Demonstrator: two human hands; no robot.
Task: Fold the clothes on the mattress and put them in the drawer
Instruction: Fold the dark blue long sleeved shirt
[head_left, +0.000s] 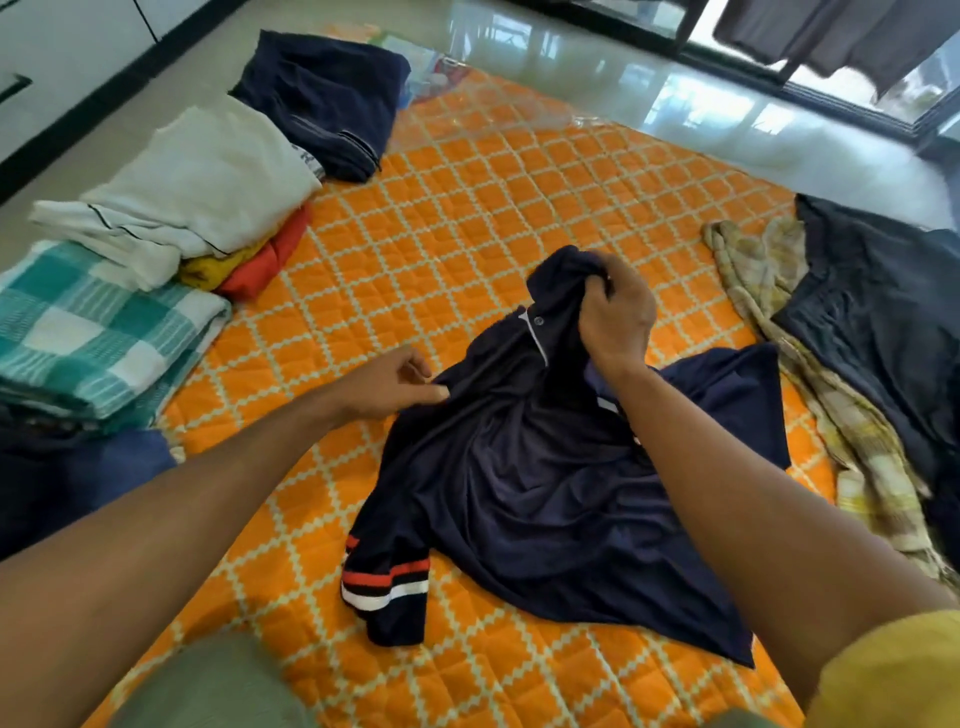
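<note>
A navy polo shirt (540, 483) with red and white sleeve stripes lies crumpled in the middle of the orange quilted mattress (457, 228). My right hand (615, 317) grips its collar and lifts that part off the mattress. My left hand (389, 387) pinches the shirt's left shoulder edge. Folded clothes sit at the left: a white stack (208, 176) over red and yellow pieces, a teal checked cloth (98, 332) and a navy folded garment (327, 98).
Unfolded clothes lie at the right: a yellow checked cloth (810, 374) and a dark garment (883, 312). A dark blue item (78, 478) sits at the left edge. White cabinet fronts (67, 36) stand at the far left. Glossy floor lies beyond the mattress.
</note>
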